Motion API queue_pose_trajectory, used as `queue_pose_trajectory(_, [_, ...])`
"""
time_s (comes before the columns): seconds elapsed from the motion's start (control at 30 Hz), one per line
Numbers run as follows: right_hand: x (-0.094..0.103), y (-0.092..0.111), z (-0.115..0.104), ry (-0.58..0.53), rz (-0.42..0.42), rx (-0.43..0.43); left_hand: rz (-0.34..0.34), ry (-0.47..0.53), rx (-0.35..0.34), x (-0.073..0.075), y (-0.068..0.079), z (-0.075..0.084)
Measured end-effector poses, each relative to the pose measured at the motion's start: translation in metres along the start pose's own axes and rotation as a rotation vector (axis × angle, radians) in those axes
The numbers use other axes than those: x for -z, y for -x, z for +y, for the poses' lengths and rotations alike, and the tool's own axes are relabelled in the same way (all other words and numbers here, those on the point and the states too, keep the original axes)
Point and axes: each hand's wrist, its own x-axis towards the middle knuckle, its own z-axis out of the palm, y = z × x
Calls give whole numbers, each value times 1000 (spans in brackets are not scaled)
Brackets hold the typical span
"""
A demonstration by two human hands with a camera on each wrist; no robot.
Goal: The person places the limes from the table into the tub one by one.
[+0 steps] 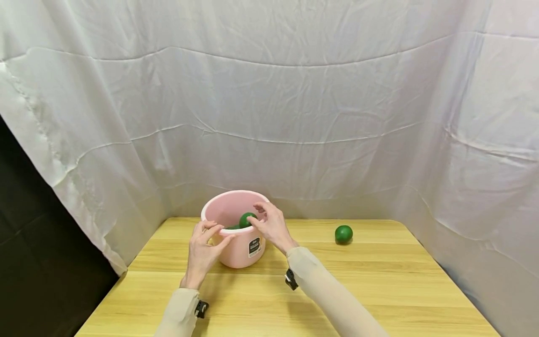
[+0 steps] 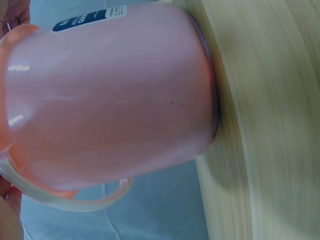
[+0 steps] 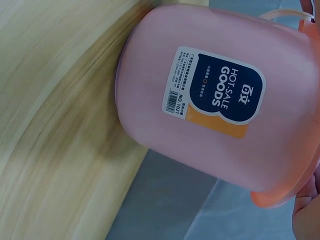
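A pink bucket (image 1: 241, 250) with a dark label stands on the table. Inside it sits a round green fruit (image 1: 246, 219), perhaps a lime, with more green partly hidden lower down by the front rim. At the rim's near left, my left hand (image 1: 204, 248) pinches the edge between thumb and fingers. My right hand (image 1: 273, 224) reaches over the right side of the rim. Its thumb overlaps the fruit's edge, while the fingers are spread apart from it. Another green fruit (image 1: 343, 234) lies on the table to the right.
The wooden table (image 1: 379, 290) carries the bucket and the loose fruit. Pale curtains (image 1: 294, 117) hang behind and at both sides, with a black cloth (image 1: 42, 243) at the far left. The bucket's white handle (image 2: 65, 202) hangs at its side.
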Motion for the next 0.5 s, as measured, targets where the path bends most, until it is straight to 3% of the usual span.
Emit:
queue_pose_trajectory(0.13, [-1, 0, 1, -3, 34, 46, 2, 7, 5, 0, 0, -1])
queue_pose_trajectory(0.5, [1, 2, 5, -6, 40, 55, -1, -16, -1, -1, 1, -2])
